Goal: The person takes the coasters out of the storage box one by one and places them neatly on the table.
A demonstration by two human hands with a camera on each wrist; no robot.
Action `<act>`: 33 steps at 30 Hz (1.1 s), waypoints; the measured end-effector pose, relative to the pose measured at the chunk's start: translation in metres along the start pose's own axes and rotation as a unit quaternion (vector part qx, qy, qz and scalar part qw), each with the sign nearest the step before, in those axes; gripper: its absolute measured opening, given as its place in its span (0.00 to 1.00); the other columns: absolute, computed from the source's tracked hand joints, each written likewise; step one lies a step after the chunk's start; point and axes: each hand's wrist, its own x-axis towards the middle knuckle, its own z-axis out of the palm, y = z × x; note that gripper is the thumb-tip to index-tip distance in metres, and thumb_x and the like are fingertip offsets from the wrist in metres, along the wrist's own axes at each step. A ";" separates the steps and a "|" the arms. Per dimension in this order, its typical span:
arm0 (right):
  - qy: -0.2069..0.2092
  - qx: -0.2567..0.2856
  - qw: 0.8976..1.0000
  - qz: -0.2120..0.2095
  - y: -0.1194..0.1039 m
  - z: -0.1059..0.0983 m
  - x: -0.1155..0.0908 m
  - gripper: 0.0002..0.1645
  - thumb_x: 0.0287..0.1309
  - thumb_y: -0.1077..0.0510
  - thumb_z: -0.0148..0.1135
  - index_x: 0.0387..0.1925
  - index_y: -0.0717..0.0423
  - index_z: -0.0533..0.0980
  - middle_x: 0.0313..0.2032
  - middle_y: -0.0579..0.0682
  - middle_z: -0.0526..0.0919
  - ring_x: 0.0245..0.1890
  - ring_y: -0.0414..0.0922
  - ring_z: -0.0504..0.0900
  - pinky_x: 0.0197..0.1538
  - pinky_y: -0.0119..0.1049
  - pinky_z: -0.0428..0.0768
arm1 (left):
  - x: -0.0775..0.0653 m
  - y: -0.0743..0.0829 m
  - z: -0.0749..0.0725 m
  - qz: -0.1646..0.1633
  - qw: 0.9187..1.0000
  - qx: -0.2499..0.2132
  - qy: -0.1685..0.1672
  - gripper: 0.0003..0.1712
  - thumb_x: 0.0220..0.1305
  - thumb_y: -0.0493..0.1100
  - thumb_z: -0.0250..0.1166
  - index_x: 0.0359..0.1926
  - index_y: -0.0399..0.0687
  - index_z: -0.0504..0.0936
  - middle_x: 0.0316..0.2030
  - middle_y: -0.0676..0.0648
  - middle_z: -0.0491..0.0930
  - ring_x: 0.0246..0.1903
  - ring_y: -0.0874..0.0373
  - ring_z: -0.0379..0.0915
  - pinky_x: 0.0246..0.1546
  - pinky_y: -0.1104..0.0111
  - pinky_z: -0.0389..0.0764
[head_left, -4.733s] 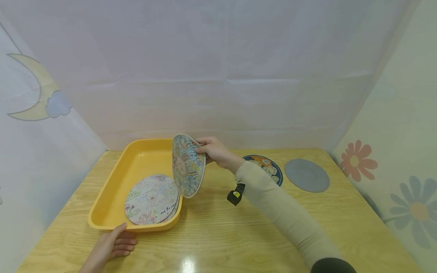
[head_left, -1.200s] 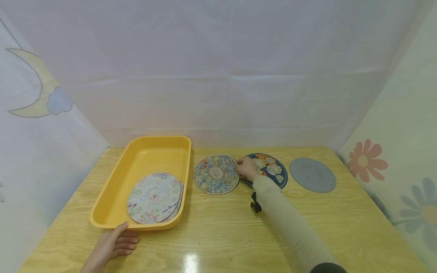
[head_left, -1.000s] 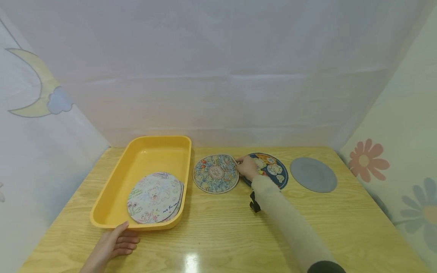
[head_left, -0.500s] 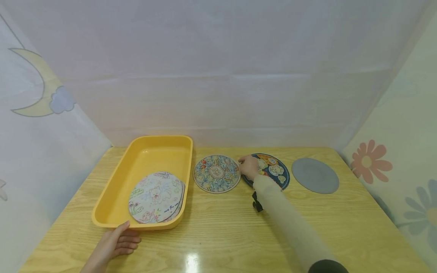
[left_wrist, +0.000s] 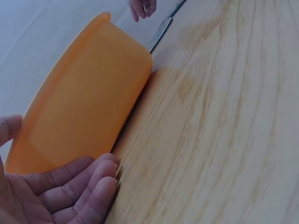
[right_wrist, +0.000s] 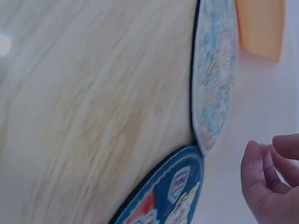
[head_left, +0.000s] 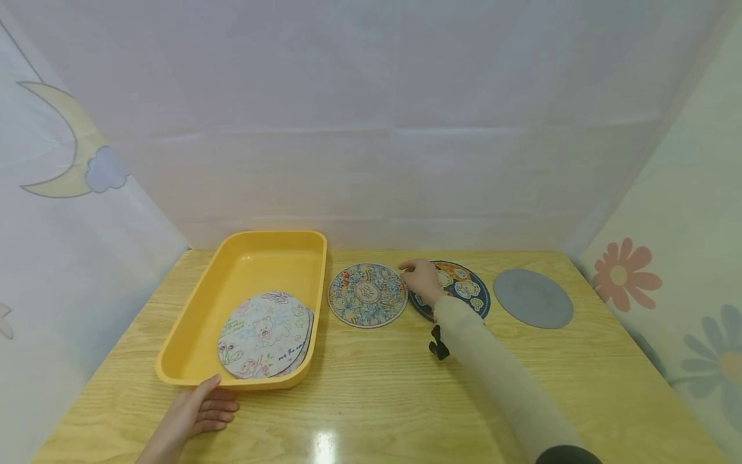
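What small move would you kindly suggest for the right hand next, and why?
Perhaps reach toward the yellow tray: the right hand looks empty, the pale patterned mat beside it lies flat, and other round mats lie inside the tray.

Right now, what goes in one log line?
left hand: holding yellow tray | right hand: holding nothing | patterned mat, blue mat, grey mat: on table | mat stack: in tray

We see a smooth plastic tray (head_left: 263, 270), glossy wood-grained counter (head_left: 377, 386), matt grey disc (head_left: 533, 298), creased cloth-like backdrop (head_left: 348, 129)
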 end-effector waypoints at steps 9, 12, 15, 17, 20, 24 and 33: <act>-0.023 0.083 0.996 0.030 -0.028 0.006 -0.009 0.14 0.61 0.64 0.51 0.45 0.67 0.74 0.40 0.64 0.78 0.37 0.61 0.77 0.40 0.52 0.76 | 0.002 0.000 0.001 -0.003 1.000 0.001 0.005 0.40 0.66 0.63 0.45 0.45 0.23 0.73 0.31 0.43 0.82 0.31 0.52 0.79 0.34 0.62 0.80; -0.020 0.082 0.996 0.035 -0.035 0.010 -0.008 0.13 0.60 0.63 0.51 0.44 0.65 0.76 0.37 0.63 0.79 0.35 0.58 0.78 0.39 0.50 0.77 | 0.002 0.000 0.001 -0.002 1.000 0.002 0.005 0.40 0.66 0.63 0.45 0.45 0.23 0.73 0.31 0.43 0.82 0.31 0.52 0.79 0.34 0.62 0.80; -0.029 0.103 0.994 0.035 -0.042 0.014 -0.007 0.13 0.60 0.63 0.52 0.44 0.65 0.76 0.37 0.64 0.79 0.36 0.59 0.78 0.41 0.51 0.78 | 0.001 0.000 0.001 -0.006 1.000 0.005 0.009 0.40 0.66 0.63 0.45 0.46 0.23 0.73 0.31 0.44 0.82 0.31 0.52 0.79 0.34 0.62 0.80; -0.036 0.115 0.992 0.036 -0.047 0.016 -0.005 0.14 0.60 0.62 0.53 0.45 0.66 0.75 0.39 0.64 0.78 0.37 0.60 0.78 0.42 0.51 0.77 | 0.001 0.000 0.000 -0.006 1.000 0.006 0.010 0.41 0.66 0.63 0.44 0.46 0.23 0.73 0.31 0.44 0.82 0.31 0.52 0.79 0.34 0.63 0.80; -0.044 0.124 0.991 0.037 -0.055 0.020 -0.004 0.14 0.60 0.62 0.54 0.45 0.66 0.76 0.39 0.65 0.78 0.37 0.60 0.77 0.42 0.51 0.78 | 0.001 0.000 0.000 -0.003 1.000 0.002 0.006 0.40 0.66 0.63 0.45 0.45 0.23 0.74 0.31 0.43 0.82 0.31 0.52 0.79 0.34 0.62 0.80; -0.047 0.124 0.991 0.037 -0.066 0.022 -0.004 0.12 0.60 0.62 0.55 0.42 0.64 0.77 0.38 0.64 0.78 0.30 0.53 0.78 0.34 0.42 0.80 | 0.000 0.001 0.000 -0.002 1.000 0.005 0.003 0.40 0.66 0.63 0.45 0.46 0.23 0.74 0.31 0.44 0.82 0.31 0.52 0.79 0.34 0.63 0.81; -0.057 0.135 0.989 0.027 -0.081 0.027 -0.002 0.12 0.58 0.63 0.54 0.42 0.65 0.77 0.36 0.64 0.79 0.27 0.51 0.78 0.25 0.32 0.77 | -0.001 0.002 0.001 -0.006 1.000 0.004 0.010 0.40 0.66 0.63 0.45 0.45 0.23 0.73 0.31 0.43 0.82 0.31 0.52 0.79 0.34 0.62 0.80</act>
